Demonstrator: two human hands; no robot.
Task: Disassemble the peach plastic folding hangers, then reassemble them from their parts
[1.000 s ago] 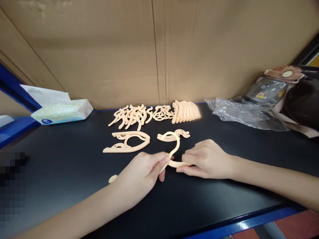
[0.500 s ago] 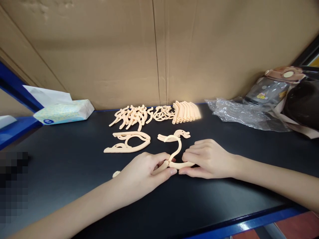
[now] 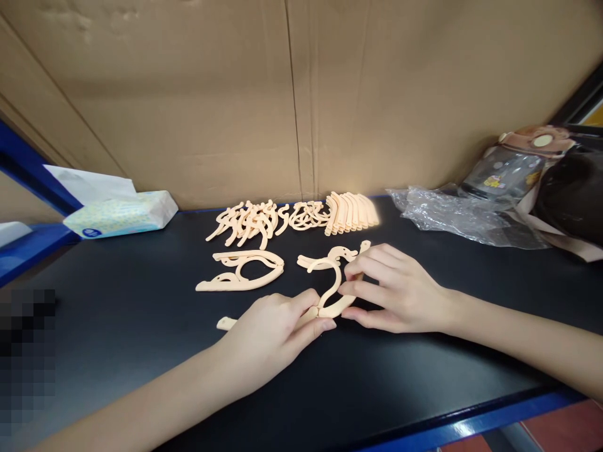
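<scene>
A cream folding hanger is held between both hands above the black table, its curved hook standing up in the middle. My left hand is closed around its left arm near the joint; the tip of that arm sticks out beyond the hand. My right hand grips the right arm, which is tilted up with its end above the fingers. A folded hanger lies behind my left hand. Beyond the held hook lie more cream hanger parts, partly covered.
Along the back sit a heap of curved hooks, a pile of thin looped pieces and a row of hanger arms. A tissue pack is at left; a plastic bag and a bottle are at right. Cardboard stands behind.
The hanger's right arm has swung upward toward the hook, with my right hand shifting around it. More of the left arm's end now shows past my left hand.
</scene>
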